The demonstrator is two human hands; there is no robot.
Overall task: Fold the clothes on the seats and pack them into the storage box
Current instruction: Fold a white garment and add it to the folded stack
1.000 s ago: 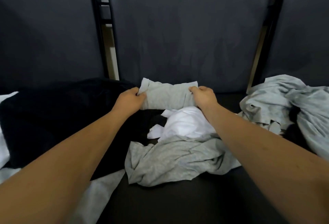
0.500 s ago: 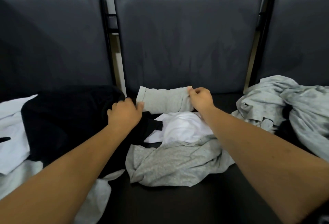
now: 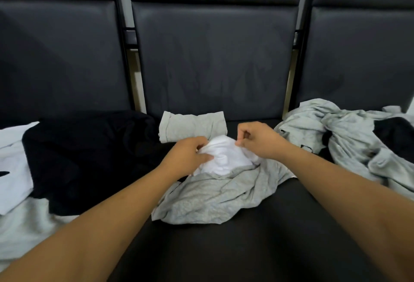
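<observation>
A folded grey garment (image 3: 192, 126) lies at the back of the middle seat, against the backrest. Just in front of it sits a crumpled white garment (image 3: 226, 157), on top of a loose grey shirt (image 3: 215, 196). My left hand (image 3: 186, 158) grips the white garment's left side. My right hand (image 3: 257, 139) pinches its upper right edge. No storage box is in view.
A black garment (image 3: 85, 156) lies over the left seat with white cloth (image 3: 13, 169) and pale grey cloth (image 3: 24, 228) beside and under it. A heap of light grey clothes (image 3: 349, 138) with a black piece covers the right seat. Dark backrests (image 3: 215, 57) stand behind.
Both hands let go of the folded grey garment, which stays at the back of the seat. They moved toward me and took hold of the white garment.
</observation>
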